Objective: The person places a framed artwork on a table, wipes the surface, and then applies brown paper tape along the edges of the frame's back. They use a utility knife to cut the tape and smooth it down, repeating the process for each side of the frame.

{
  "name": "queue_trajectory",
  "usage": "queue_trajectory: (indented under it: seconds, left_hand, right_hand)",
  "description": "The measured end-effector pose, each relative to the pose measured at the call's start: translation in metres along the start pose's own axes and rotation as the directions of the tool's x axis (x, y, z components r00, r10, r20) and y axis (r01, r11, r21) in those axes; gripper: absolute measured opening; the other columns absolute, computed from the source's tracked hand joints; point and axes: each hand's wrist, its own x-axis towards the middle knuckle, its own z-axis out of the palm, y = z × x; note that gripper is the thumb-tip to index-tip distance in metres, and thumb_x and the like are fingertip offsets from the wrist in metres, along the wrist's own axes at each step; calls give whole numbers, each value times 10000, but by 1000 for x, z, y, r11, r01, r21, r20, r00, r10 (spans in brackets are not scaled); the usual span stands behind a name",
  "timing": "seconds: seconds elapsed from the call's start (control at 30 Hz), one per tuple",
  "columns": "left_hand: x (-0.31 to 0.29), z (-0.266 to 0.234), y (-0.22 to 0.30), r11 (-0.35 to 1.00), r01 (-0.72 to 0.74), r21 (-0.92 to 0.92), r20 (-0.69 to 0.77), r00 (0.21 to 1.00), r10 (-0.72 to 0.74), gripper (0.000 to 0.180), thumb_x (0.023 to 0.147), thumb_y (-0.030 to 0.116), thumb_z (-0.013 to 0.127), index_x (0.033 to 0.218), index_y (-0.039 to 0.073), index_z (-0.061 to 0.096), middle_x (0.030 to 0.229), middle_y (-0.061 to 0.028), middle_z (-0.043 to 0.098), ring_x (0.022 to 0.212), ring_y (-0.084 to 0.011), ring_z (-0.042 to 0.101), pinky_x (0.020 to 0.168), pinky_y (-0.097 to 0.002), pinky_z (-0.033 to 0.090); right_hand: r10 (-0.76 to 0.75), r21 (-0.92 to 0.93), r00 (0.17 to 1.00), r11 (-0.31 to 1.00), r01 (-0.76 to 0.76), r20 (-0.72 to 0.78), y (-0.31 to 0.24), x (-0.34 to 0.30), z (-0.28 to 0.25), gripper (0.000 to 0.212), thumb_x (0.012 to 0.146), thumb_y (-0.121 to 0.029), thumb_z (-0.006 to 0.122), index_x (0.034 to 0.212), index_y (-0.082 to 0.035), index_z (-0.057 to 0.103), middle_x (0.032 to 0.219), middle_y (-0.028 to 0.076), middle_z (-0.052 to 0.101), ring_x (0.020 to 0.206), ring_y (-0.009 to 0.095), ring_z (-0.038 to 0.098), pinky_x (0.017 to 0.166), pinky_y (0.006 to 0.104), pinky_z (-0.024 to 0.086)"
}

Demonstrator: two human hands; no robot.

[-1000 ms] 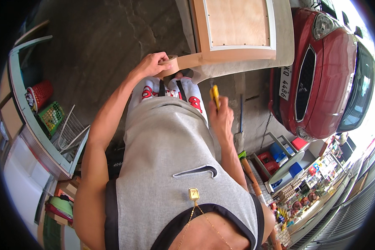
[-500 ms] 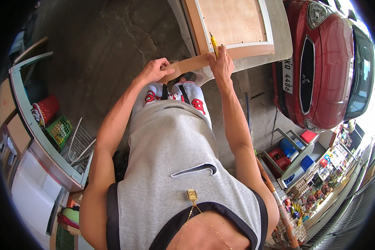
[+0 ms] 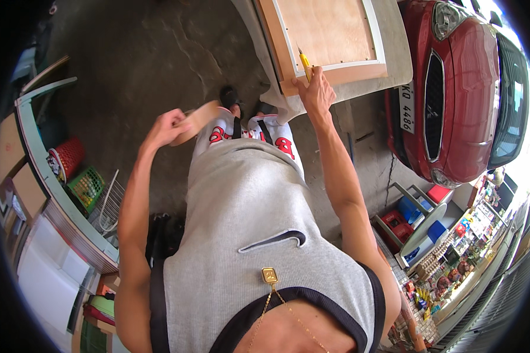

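Observation:
My left hand is closed on a roll of brown tape, held out to the left of my knees; motion blurs the roll's loose end. My right hand holds a yellow utility knife, its tip pointing away from me. The same hand presses at the near left corner of a flat wooden panel with a white inner border. Brown tape strips lie along the panel's near and left edges. The panel rests on a table with a grey cover.
A red car stands close beyond the table's right side. To the left are a red basket, a green basket and a wire rack. A round-topped table and shelves of small goods are at the lower right.
The tape stretched between my hands has parted. My left hand has moved left and down with the roll, while my right hand stays at the panel's corner with the knife.

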Motion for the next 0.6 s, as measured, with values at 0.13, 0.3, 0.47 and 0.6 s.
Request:
queue_trajectory:
  seconds: [0.13, 0.3, 0.47, 0.6]
  left_hand:
    - [-9, -42, 2, 989, -139, -49, -224, 967, 125, 211, 812, 176, 739, 860, 26, 600, 719, -27, 640, 656, -65, 532, 599, -273, 453]
    - [58, -34, 104, 864, -487, 129, -451, 747, 488, 210, 834, 208, 722, 859, 41, 597, 740, -54, 652, 672, -144, 601, 715, -314, 484]
    - [138, -26, 208, 581, -570, 581, -402, 421, 813, 251, 843, 303, 702, 931, 91, 601, 812, -64, 690, 804, -270, 652, 943, -501, 385]
    - [205, -24, 263, 469, -516, 717, -304, 373, 876, 288, 839, 328, 703, 1002, 110, 610, 847, -66, 697, 850, -282, 658, 944, -533, 379]
  right_hand:
    - [70, 98, 997, 993, -68, -18, -1, -6, -8, 454, 840, -391, 686, 1077, -34, 535, 839, 176, 673, 791, 382, 654, 654, 482, 472]
    - [323, 602, 946, 748, -279, 38, 17, -23, -36, 278, 928, -233, 534, 1051, 17, 524, 667, 174, 610, 685, 362, 633, 646, 469, 473]
    - [322, 600, 940, 776, -194, -114, 41, -33, -44, 487, 856, -17, 419, 1336, 25, 352, 932, 268, 597, 893, 405, 619, 771, 469, 480]
    - [253, 552, 934, 830, -76, -252, 37, -1, -34, 598, 851, -28, 474, 1416, 0, 278, 1270, 314, 446, 1057, 459, 540, 865, 493, 462]
